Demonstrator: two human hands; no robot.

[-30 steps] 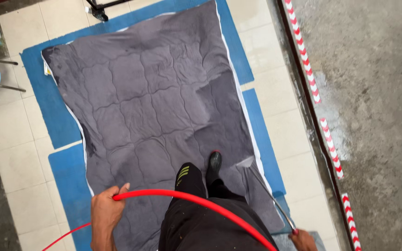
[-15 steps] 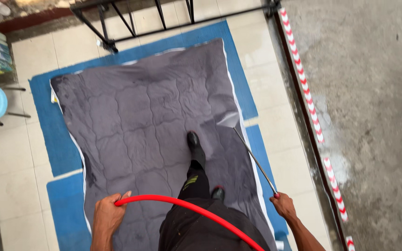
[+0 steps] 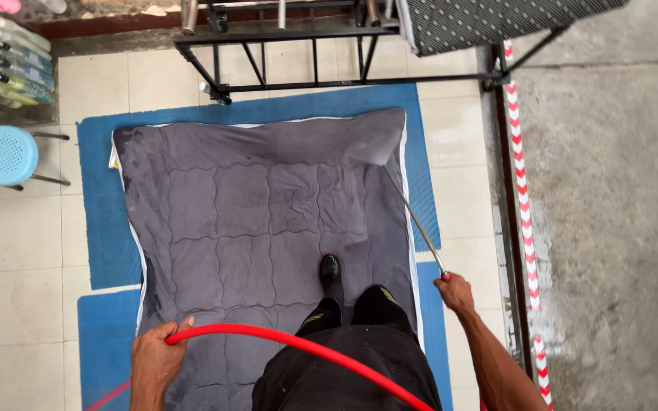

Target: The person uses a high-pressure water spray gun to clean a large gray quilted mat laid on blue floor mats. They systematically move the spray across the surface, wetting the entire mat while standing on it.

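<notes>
I stand on a wet grey quilted blanket [image 3: 253, 213] spread over blue floor mats [image 3: 100, 228]. My left hand [image 3: 158, 358] grips a red hose [image 3: 298, 346] that arcs across my front. My right hand [image 3: 455, 291] holds a thin metal spray lance [image 3: 413, 217], which points up toward the blanket's far right corner, where a fan of water [image 3: 375, 148] hits the cloth. One black boot [image 3: 330, 272] is planted on the blanket.
A black metal rack [image 3: 344, 46] stands past the blanket's far edge. At left are a light blue plastic stool [image 3: 5, 156] and several bottles [image 3: 9, 61]. A red-and-white striped kerb [image 3: 523, 205] runs down the right side, with wet concrete beyond.
The view has shifted forward along the blanket, bringing the rack and stool into sight. The lance now sprays the far right corner, and my right hand has risen into fuller view.
</notes>
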